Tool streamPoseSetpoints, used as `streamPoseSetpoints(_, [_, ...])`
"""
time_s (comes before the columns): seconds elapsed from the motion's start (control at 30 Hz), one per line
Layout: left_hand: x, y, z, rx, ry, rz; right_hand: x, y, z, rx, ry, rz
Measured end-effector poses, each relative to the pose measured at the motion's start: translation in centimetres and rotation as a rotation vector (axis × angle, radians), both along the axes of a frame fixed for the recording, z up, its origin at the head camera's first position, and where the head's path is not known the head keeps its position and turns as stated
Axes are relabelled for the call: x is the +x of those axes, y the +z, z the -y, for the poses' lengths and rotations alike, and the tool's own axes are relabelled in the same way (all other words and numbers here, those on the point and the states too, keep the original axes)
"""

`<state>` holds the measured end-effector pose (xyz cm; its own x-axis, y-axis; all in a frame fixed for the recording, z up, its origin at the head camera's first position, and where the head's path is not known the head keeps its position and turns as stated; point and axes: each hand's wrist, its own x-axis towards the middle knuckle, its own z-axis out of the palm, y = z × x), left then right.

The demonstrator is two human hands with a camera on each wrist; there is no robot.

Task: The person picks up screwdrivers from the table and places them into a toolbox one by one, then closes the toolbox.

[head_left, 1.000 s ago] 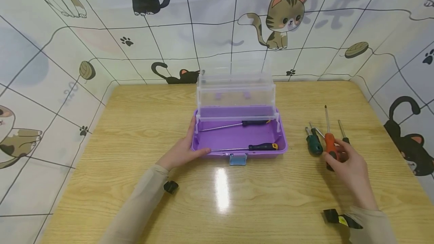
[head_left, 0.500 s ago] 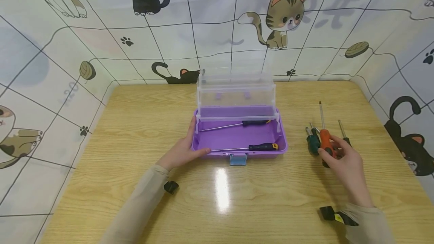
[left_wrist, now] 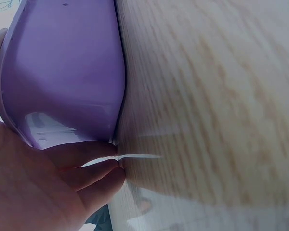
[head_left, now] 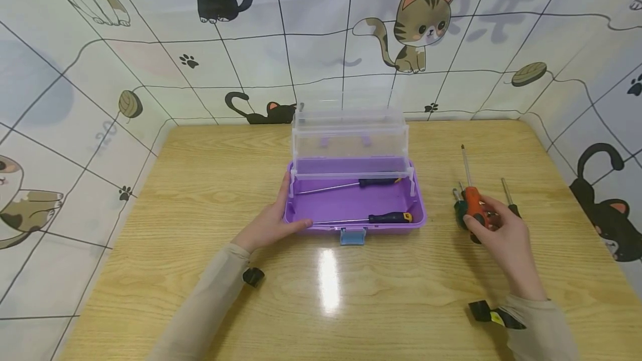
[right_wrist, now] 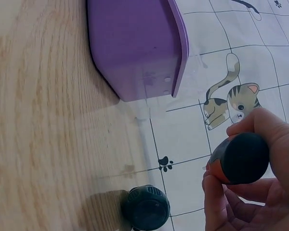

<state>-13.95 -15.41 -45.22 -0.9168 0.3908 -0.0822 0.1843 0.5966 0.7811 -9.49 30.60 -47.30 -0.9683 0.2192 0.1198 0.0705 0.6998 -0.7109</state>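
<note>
Above a smooth wood-grain table [head_left: 215, 183], our right hand [head_left: 504, 233] pinches the moulded handle of an orange-and-black screwdriver [head_left: 473, 205], its metal shaft pointing away, to the right of a round-cornered purple plastic box [head_left: 351, 199]. Our left hand [head_left: 266, 227] stretches wide at the box's near-left corner, thumb and fingers touching it. A clear plastic lid [head_left: 348, 144] stands raised. We count one blue latch [head_left: 353, 237], two dark-handled screwdrivers [head_left: 389, 218] inside, and, near the held tool, one stubby green screwdriver [head_left: 460, 211], one partly hidden shaft [head_left: 461, 185] and one slim screwdriver [head_left: 511, 205].
</note>
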Motion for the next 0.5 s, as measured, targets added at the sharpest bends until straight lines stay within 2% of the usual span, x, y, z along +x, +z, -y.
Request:
streamPoseSetpoints(0.1, [0.0, 0.0, 0.0, 0.003, 0.004, -0.001, 0.7, 3.4, 2.2, -0.021, 0.024, 0.015])
streamPoseSetpoints(0.17, [-0.1, 0.0, 0.0, 0.012, 0.004, -0.003, 1.0, 4.9, 3.1, -0.019, 0.040, 0.027])
streamPoseSetpoints(0.27, [-0.1, 0.1, 0.0, 0.020, 0.003, -0.007, 1.0, 5.8, 3.6, -0.009, 0.045, 0.043])
streamPoseSetpoints(0.5, [-0.1, 0.1, 0.0, 0.020, 0.000, -0.002, 0.6, 6.0, 3.9, 0.004, 0.072, 0.019])
